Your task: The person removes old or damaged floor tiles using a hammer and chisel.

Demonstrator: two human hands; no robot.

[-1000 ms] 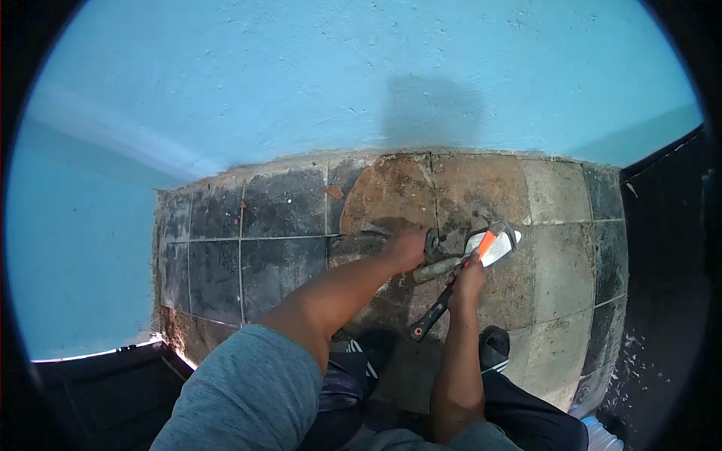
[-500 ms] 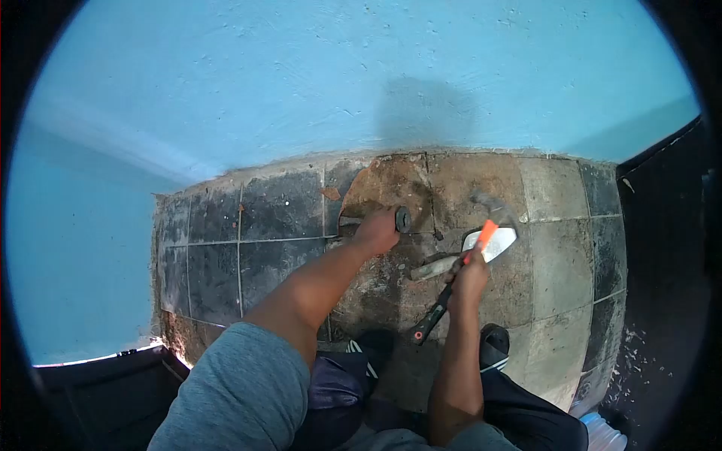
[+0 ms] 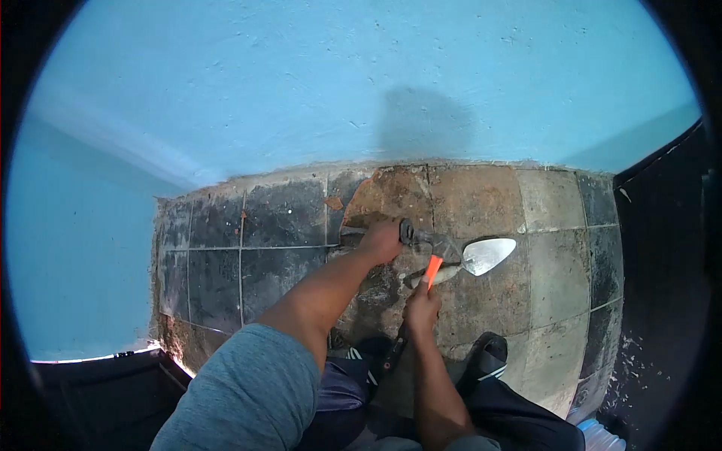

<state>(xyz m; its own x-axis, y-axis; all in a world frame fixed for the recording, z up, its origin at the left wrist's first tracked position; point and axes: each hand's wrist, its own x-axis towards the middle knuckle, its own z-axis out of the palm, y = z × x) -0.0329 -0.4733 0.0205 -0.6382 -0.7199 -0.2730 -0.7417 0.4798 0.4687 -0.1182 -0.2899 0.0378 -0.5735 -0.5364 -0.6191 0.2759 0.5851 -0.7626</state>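
Observation:
My left hand (image 3: 381, 240) is wrapped round a chisel (image 3: 407, 231) held low over the floor; its round dark end faces right, and its blade points left to the edge of a black tile (image 3: 342, 197). In my right hand (image 3: 423, 310) is a hammer (image 3: 434, 270) with an orange and black handle. The hammer's head, smeared by motion, is right at the chisel's round end. Just beyond the hammer lies a trowel (image 3: 490, 255) with a bright metal blade, its pale handle partly covered by the hammer and my fingers.
Black tiles (image 3: 278, 207) cover the floor on the left, and bare brownish mortar (image 3: 474, 199) shows in the middle. A small broken piece (image 3: 333, 203) lies on the tiles. The blue wall (image 3: 301, 90) rises behind. My feet (image 3: 489, 357) stand close to the work; a dark panel (image 3: 665, 278) is at right.
My right hand has swung the hammer leftward, from over the trowel to the chisel's end. The trowel blade is now uncovered. My left hand keeps its grip on the chisel.

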